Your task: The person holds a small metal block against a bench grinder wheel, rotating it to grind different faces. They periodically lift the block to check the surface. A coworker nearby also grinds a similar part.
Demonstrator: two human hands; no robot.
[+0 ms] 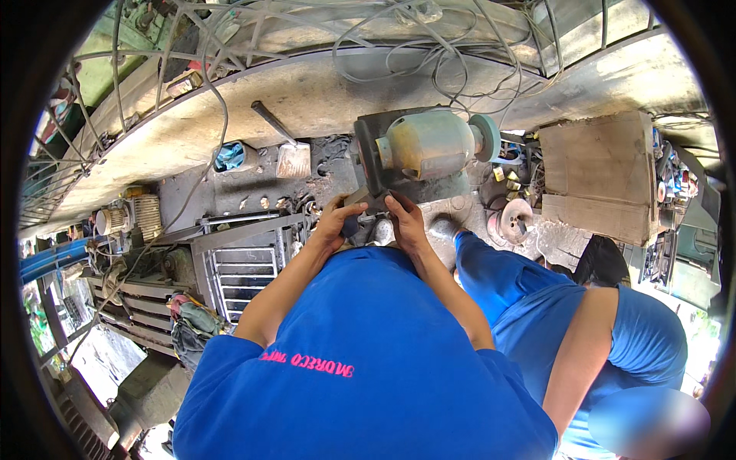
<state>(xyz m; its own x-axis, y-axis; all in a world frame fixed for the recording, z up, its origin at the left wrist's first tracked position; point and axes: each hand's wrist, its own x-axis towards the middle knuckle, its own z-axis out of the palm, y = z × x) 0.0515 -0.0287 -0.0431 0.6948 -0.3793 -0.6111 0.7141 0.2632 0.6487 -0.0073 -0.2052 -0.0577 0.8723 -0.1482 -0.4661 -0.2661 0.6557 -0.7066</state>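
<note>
A bench grinder [429, 146] with a worn green-yellow motor body stands in front of me, a greenish wheel [484, 138] on its right end. At its left end is a dark wheel [367, 157], seen edge-on. Just below that wheel, my left hand [334, 224] and my right hand [407, 220] are close together, thumbs and fingers closed on a small dark metal piece [375, 202]. It is at or very near the wheel's lower edge; whether they touch I cannot tell. The piece's exact kind is too small to make out.
A co-worker in blue [537, 307] bends close on my right. A shovel [293, 157] leans against the wall, near a bucket with blue cloth [234, 156]. Metal frames [244, 268] stand left; a spool [515, 221] and wooden box [594, 180] are right. Cables [445, 57] hang above.
</note>
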